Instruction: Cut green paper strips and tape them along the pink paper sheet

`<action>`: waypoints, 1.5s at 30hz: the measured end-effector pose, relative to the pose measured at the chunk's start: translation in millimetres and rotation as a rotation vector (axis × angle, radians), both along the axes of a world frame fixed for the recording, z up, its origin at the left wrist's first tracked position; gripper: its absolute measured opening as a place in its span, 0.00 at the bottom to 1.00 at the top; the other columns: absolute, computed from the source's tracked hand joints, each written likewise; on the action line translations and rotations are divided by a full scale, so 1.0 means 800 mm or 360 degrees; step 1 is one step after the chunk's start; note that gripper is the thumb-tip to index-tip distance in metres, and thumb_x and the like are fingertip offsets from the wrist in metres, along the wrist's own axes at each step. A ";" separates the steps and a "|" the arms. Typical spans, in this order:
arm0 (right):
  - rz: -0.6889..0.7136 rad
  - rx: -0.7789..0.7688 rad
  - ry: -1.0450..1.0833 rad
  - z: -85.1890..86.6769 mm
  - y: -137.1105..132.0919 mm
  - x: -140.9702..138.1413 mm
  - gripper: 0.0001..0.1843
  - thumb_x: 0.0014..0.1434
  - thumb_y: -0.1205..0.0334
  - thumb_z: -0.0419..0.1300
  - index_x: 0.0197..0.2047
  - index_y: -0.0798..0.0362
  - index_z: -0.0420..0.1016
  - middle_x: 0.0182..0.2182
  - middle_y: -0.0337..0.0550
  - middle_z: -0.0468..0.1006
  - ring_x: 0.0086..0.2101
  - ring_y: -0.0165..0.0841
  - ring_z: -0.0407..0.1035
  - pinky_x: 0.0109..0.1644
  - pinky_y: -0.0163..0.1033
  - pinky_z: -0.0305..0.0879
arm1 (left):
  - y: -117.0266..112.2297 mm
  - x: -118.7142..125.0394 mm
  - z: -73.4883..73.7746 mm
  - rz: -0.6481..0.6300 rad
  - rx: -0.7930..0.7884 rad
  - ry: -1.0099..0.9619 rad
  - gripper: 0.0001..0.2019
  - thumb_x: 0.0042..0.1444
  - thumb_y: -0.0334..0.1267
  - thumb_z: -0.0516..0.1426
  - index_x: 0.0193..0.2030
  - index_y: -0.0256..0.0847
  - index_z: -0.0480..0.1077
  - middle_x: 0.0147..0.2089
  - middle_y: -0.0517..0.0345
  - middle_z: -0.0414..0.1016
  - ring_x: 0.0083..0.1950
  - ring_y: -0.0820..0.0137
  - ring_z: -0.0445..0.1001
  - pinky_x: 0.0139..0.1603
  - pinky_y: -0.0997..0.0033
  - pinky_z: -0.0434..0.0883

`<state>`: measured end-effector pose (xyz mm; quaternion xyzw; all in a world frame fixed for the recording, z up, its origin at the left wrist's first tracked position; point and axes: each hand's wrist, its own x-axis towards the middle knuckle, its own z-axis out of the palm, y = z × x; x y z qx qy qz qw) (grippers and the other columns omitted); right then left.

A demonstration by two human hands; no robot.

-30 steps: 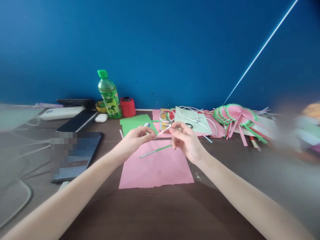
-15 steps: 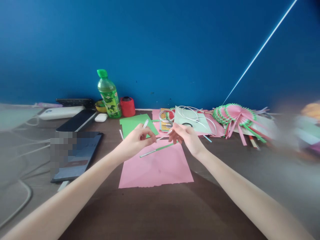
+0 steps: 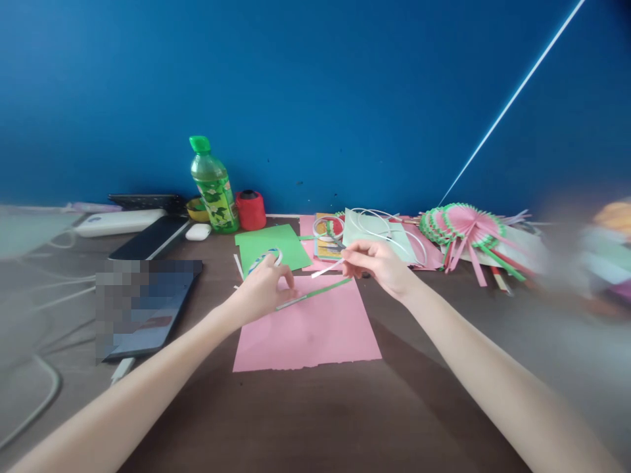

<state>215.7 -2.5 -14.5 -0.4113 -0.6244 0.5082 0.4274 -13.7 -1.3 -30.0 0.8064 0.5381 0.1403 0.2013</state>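
My left hand [image 3: 263, 289] is over the left edge of a pink sheet [image 3: 310, 335], fingers curled near a thin green paper strip [image 3: 325, 289] with a whitish left end. A ring with a blue-and-white pattern, like a tape roll [image 3: 266, 257], rises behind its knuckles and appears to be gripped. Thumb and fingers of my right hand [image 3: 377, 266] pinch a short white strip [image 3: 326, 269] above the sheet's far edge. Just behind those fingers a dark grey blade-like piece [image 3: 338, 242] shows; whether the hand touches it is unclear.
Green paper [image 3: 280, 240] lies behind my left hand. A green bottle [image 3: 213, 190], a red spool [image 3: 251, 210] and a tablet [image 3: 162, 309] are leftward. A pale green sheet [image 3: 362, 226] with white loops and a pleated pink-green paper piece [image 3: 463, 226] lie along the blue wall.
My hands have drawn apart: the left moved slightly left and down, the right slightly right. The white strip now shows clearly in my right fingers, and the patterned ring has turned into view.
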 end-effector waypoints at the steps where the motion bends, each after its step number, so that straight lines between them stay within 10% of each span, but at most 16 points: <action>1: 0.0053 -0.0071 0.0000 -0.004 0.002 0.001 0.12 0.51 0.55 0.62 0.24 0.55 0.71 0.21 0.39 0.74 0.23 0.26 0.65 0.26 0.33 0.56 | 0.001 -0.001 -0.004 -0.0013 -0.0018 0.0057 0.08 0.47 0.42 0.58 0.30 0.40 0.67 0.37 0.55 0.55 0.36 0.66 0.63 0.39 0.64 0.62; 12: 0.0048 -0.0099 -0.0144 -0.053 0.011 -0.004 0.12 0.46 0.53 0.64 0.24 0.54 0.76 0.30 0.40 0.68 0.34 0.31 0.62 0.43 0.40 0.58 | 0.011 -0.018 -0.005 -0.0095 -0.0394 0.0185 0.19 0.40 0.48 0.59 0.39 0.41 0.66 0.37 0.57 0.53 0.37 0.65 0.65 0.39 0.63 0.64; 26: 0.0038 -0.0063 -0.0270 -0.063 0.014 -0.008 0.13 0.45 0.51 0.64 0.25 0.53 0.77 0.31 0.40 0.67 0.35 0.31 0.62 0.45 0.41 0.55 | 0.019 -0.025 -0.003 -0.0172 -0.0589 0.0080 0.18 0.41 0.45 0.57 0.39 0.40 0.68 0.41 0.54 0.62 0.40 0.64 0.67 0.41 0.65 0.65; 45: 0.0004 -0.0021 -0.0369 -0.061 0.014 -0.007 0.13 0.46 0.52 0.63 0.25 0.55 0.77 0.30 0.41 0.69 0.34 0.32 0.64 0.43 0.41 0.58 | 0.014 -0.008 -0.016 -0.0080 -0.0262 0.0284 0.14 0.49 0.49 0.51 0.29 0.40 0.66 0.35 0.51 0.61 0.44 0.57 0.64 0.44 0.58 0.62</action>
